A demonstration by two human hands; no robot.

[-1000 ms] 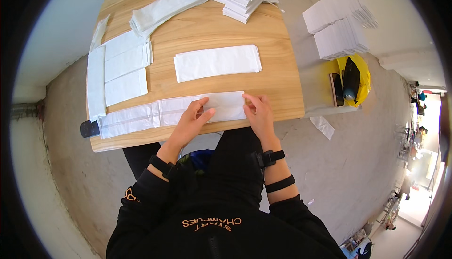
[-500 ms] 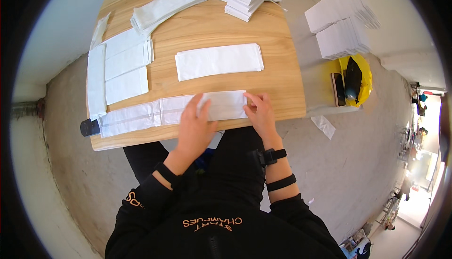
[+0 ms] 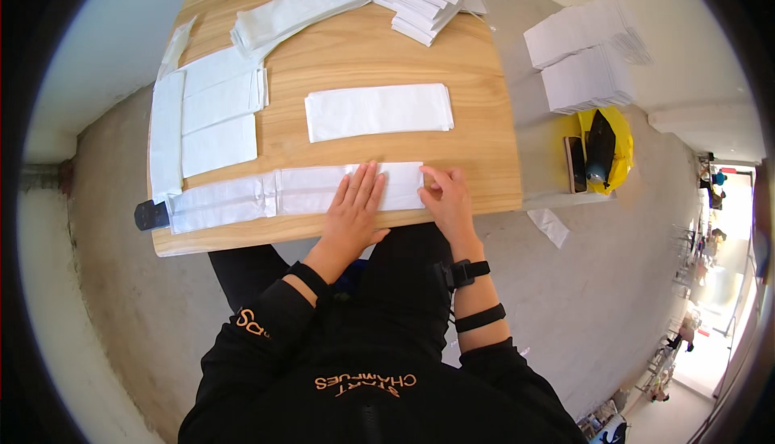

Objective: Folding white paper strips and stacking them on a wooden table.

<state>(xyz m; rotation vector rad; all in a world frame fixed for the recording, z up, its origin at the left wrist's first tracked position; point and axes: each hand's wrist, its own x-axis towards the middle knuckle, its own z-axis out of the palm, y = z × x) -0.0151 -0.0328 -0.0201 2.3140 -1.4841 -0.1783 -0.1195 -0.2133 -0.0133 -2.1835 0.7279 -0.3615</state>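
Observation:
A long, thin white plastic sleeve (image 3: 311,188), slightly see-through with a crease across it, lies along the table's near edge. My left hand (image 3: 356,202) rests flat on its right half, fingers stretched out and close together. At the sleeve's right end, my right hand (image 3: 446,200) has its curled forefinger and thumb on the end edge, one near each corner. Just beyond, a flat stack of similar white sleeves (image 3: 379,111) lies in the middle of the table.
White packets (image 3: 219,139) cover the wooden table's (image 3: 476,145) left side. More sleeves (image 3: 299,16) and piled white envelopes (image 3: 420,4) lie at the far side. On the right-hand surface stand white stacks (image 3: 585,77), a phone (image 3: 575,165) and a yellow bag (image 3: 620,153). A dark object (image 3: 151,215) juts from the left edge.
My left hand has come down flat on the sleeve and moved right, its fingers now together. My right hand stays at the sleeve's end. The view has shifted slightly.

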